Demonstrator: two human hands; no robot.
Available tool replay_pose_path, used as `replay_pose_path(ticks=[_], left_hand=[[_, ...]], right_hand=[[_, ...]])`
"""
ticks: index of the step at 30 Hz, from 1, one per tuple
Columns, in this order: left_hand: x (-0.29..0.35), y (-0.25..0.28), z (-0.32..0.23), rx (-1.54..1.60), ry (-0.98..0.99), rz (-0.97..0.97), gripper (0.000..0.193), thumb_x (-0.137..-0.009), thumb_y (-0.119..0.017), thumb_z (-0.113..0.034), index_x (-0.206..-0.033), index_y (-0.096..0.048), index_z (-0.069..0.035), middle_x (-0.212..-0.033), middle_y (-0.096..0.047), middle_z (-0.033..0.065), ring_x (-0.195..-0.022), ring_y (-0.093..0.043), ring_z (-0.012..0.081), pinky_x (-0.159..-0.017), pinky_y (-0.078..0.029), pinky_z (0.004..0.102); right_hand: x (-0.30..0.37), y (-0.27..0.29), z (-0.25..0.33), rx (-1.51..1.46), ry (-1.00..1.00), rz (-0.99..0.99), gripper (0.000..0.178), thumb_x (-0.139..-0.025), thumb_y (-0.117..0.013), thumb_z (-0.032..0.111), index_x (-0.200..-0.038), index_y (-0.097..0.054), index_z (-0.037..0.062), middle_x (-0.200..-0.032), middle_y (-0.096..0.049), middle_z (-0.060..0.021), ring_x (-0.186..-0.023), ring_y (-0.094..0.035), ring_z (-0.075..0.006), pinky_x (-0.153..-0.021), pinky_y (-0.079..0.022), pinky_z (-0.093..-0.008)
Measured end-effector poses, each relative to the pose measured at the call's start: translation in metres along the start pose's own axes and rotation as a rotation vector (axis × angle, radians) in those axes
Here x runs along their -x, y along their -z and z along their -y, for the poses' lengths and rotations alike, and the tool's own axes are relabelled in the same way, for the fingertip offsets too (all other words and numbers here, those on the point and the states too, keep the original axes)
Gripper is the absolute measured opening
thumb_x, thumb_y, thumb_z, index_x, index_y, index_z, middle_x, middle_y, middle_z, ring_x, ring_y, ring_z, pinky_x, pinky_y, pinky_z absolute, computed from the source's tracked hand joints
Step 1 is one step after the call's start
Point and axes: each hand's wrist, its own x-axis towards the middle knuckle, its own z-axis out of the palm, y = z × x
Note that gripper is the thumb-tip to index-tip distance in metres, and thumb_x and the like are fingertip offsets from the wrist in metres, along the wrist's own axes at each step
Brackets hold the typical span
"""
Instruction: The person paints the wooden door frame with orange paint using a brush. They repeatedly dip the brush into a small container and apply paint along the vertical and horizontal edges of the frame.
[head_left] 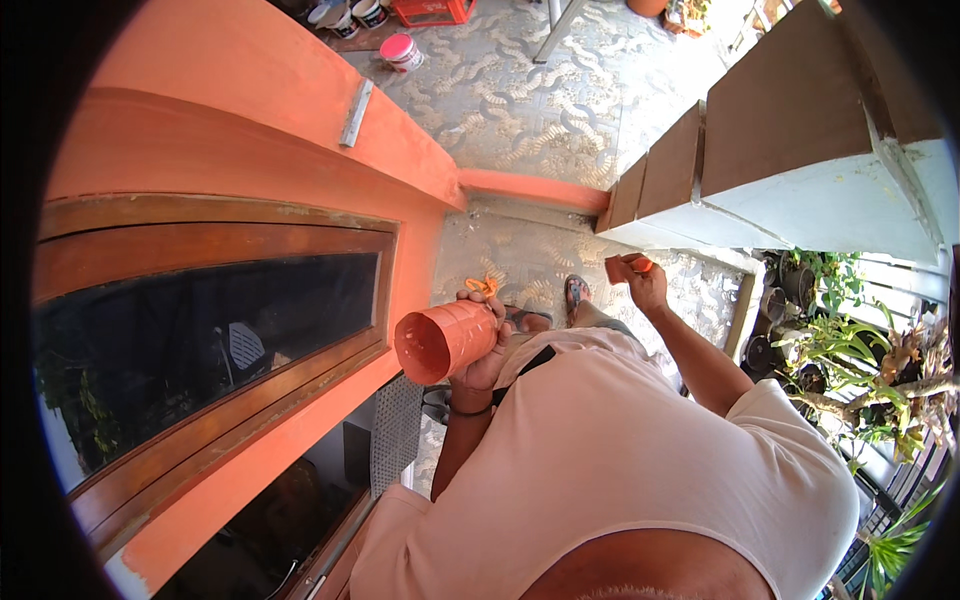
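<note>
My left hand [492,345] is wrapped round an orange-smeared cylindrical paint can [462,332], tilted so that its open mouth faces left toward the wall. Inside, the can is coated reddish orange. A bright orange cord or strip [483,287] shows just beyond my left fingers. Out to the right, my right hand [649,287] is closed on a paintbrush [615,270] with a bright orange handle. Its wide reddish-brown end points left, apart from the can and the wall.
An orange wall [420,255] with a wood-framed window [390,290] runs along my left. Brown-and-white masonry [770,195] rises on the right, above potted plants [850,350]. Beyond a low orange sill [535,188] lie patterned tiles, a pink-lidded bucket [401,53] and a metal ladder leg [558,32].
</note>
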Motion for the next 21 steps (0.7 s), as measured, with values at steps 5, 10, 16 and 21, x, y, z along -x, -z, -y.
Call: replay_pose_path(ticks=[5, 10, 16, 21], left_hand=[[-0.016, 0.004, 0.025, -0.018, 0.035, 0.014, 0.057, -0.099, -0.07, -0.038, -0.147, -0.056, -0.01, -0.145, -0.056, 0.0131, -0.14, -0.05, 0.0361, -0.104, -0.056, 0.058], [-0.025, 0.003, 0.043, -0.055, 0.007, 0.08, 0.056, -0.102, -0.067, -0.041, -0.148, -0.056, -0.011, -0.147, -0.056, 0.015, -0.139, -0.052, 0.0382, -0.099, -0.058, 0.0573], [-0.026, 0.004, 0.05, -0.083, -0.015, 0.149, 0.059, -0.104, -0.063, -0.046, -0.149, -0.053, -0.009, -0.149, -0.056, 0.0153, -0.14, -0.053, 0.0409, -0.102, -0.058, 0.0565], [-0.052, 0.005, 0.037, -0.126, 0.069, 0.211, 0.064, -0.101, -0.068, -0.044, -0.151, -0.052, -0.008, -0.151, -0.055, 0.0152, -0.142, -0.053, 0.0386, -0.106, -0.056, 0.0532]], right_hand=[[-0.013, 0.033, -0.055, 0.459, 0.04, 0.151, 0.03, -0.099, -0.073, 0.042, -0.109, -0.081, 0.0152, -0.103, -0.08, -0.0126, -0.095, -0.076, -0.0326, -0.083, -0.058, -0.0422], [-0.017, 0.052, -0.116, 0.593, -0.167, 0.236, 0.034, -0.092, -0.073, 0.046, -0.103, -0.082, 0.0155, -0.091, -0.079, -0.0131, -0.085, -0.076, -0.0323, -0.079, -0.057, -0.0429], [-0.016, 0.062, -0.161, 0.676, -0.28, 0.352, 0.052, -0.086, -0.072, 0.052, -0.095, -0.078, 0.0005, -0.096, -0.078, -0.0229, -0.093, -0.077, -0.0413, -0.086, -0.058, -0.0502], [-0.039, 0.034, -0.173, 0.646, -0.309, 0.288, 0.05, -0.083, -0.076, 0.046, -0.1, -0.077, -0.0014, -0.1, -0.078, -0.0248, -0.098, -0.076, -0.0409, -0.087, -0.058, -0.0514]])
